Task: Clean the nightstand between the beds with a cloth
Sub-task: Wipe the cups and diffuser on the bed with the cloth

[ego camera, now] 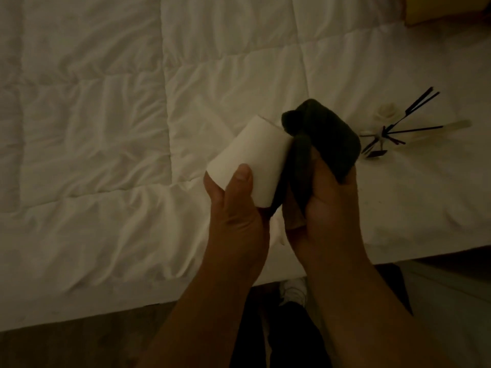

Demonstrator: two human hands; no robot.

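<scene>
My left hand (235, 208) grips a white cylinder-shaped object (248, 160), tilted, with the thumb lying across its side. My right hand (326, 205) holds a bunched dark cloth (326, 136), and the cloth touches the upper right end of the white cylinder. Both hands are raised above the edge of a bed with a white quilted cover (106, 128). The nightstand is not in view.
Thin dark sticks (398, 128) lie fanned out on the bed cover to the right of the cloth, beside a small white flower-like object (386, 112). The bed's near edge runs across the lower frame, with dark floor and a white shoe (293, 290) below. A yellowish object (449, 9) sits at the top right corner.
</scene>
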